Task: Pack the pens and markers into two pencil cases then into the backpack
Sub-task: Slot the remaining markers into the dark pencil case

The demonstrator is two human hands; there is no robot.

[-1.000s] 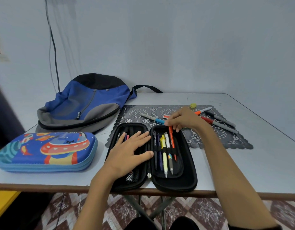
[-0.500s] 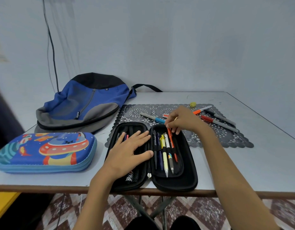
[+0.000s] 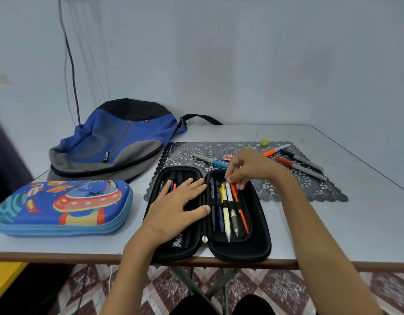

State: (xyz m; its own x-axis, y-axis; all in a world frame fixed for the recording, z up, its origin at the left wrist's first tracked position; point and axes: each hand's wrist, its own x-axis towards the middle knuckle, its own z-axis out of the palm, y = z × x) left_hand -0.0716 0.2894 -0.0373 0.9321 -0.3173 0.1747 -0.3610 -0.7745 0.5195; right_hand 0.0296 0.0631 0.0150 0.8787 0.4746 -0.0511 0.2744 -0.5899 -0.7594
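Head cam: our right hand [image 3: 251,167], pinching red pen [image 3: 241,211], slid it deeper into black case [image 3: 242,252]; left hand [image 3: 176,210] flat on case; markers [image 3: 301,166] behind case nxt.

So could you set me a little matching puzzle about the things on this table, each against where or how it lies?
Things:
1 backpack
2 black pencil case
3 cartoon pencil case
4 orange marker

States:
A loose on the lace mat
B closed, left of the other case
C open, left hand flat on it, right hand pinching a red pen in it
D slumped at the back left of the table

Pairs: 1-D, 2-C, 3-B, 4-A
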